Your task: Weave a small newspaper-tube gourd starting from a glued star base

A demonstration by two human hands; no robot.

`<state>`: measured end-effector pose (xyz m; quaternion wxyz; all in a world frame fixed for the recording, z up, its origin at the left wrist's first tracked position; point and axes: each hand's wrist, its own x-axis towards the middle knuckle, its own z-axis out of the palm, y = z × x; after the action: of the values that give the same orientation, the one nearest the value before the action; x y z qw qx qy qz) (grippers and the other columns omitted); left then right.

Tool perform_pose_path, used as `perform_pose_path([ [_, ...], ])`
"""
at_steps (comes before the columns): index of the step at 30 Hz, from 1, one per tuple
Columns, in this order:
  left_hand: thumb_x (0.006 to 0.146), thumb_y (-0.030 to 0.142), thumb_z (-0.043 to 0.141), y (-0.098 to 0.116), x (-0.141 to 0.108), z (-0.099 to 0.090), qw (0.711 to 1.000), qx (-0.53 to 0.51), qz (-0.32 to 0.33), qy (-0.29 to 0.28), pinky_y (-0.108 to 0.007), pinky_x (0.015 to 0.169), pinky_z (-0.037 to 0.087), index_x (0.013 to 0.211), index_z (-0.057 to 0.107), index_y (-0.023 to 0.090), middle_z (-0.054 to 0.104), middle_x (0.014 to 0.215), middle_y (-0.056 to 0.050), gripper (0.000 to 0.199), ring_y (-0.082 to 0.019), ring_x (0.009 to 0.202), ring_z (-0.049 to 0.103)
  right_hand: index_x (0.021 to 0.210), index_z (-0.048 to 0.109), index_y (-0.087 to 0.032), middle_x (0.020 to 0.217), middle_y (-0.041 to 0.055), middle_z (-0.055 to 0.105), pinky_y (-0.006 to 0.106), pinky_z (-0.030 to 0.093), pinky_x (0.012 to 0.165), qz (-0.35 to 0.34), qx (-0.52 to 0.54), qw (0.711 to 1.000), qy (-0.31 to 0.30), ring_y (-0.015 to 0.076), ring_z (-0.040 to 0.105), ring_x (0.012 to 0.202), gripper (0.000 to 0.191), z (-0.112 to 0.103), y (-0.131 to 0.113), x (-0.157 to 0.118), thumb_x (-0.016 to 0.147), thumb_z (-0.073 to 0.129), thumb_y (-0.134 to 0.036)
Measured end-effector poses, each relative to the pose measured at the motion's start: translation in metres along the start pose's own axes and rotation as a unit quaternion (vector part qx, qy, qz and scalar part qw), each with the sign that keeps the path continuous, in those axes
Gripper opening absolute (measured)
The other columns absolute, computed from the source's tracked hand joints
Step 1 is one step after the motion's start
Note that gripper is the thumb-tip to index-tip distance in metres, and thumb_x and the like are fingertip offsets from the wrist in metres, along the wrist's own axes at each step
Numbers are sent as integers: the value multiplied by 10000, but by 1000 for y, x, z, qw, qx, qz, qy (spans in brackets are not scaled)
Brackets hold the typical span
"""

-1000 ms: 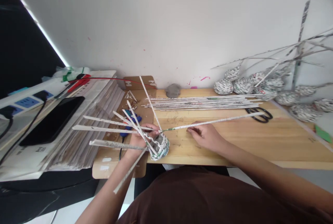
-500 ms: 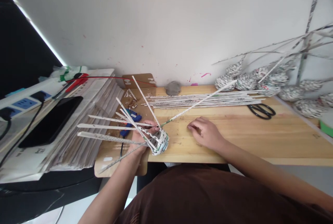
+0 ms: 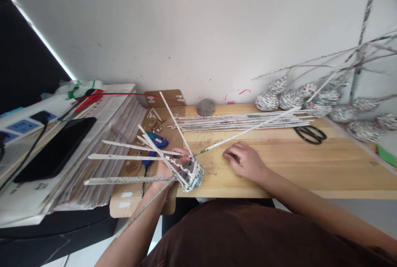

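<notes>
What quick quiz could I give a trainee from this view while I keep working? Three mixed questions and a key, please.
1. Short answer: which hand holds the small woven basket?
2. True or false: the black phone lies on the bundle of paper sticks.
3. Multiple choice: what colour is the lump near the wall? A) red B) grey C) green

Key:
1. The left hand.
2. False; it lies on the stack of papers.
3. B.
</notes>
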<state>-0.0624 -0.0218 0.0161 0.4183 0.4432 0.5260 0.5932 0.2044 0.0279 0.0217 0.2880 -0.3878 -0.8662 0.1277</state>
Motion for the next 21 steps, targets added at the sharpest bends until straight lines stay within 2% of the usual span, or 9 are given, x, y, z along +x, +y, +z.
perform_pose_path([
  [8, 630, 296, 842, -5, 1, -2, 1000, -18, 6, -11, -276, 550, 506, 735, 709, 184, 713, 693, -24, 203, -157, 589, 635, 825, 674, -206, 777, 53, 684, 332, 464, 735, 3, 4, 1000, -20, 205, 603, 780, 129, -2, 2, 8, 900, 572, -183],
  [13, 667, 292, 831, -5, 3, -3, 1000, -7, 8, -1, -286, 577, 517, 760, 715, 197, 724, 734, -33, 176, -166, 629, 648, 898, 694, -200, 864, 68, 703, 337, 486, 764, -6, 23, 999, -25, 207, 631, 828, 124, -2, -1, 24, 904, 573, -171],
  [21, 671, 298, 825, -10, 6, -5, 1000, -15, 16, -8, -275, 596, 523, 778, 714, 178, 723, 752, -33, 195, -158, 641, 656, 863, 689, -196, 842, 54, 716, 351, 475, 799, -57, 25, 996, -64, 211, 614, 836, 133, 14, -15, 29, 923, 571, -178],
])
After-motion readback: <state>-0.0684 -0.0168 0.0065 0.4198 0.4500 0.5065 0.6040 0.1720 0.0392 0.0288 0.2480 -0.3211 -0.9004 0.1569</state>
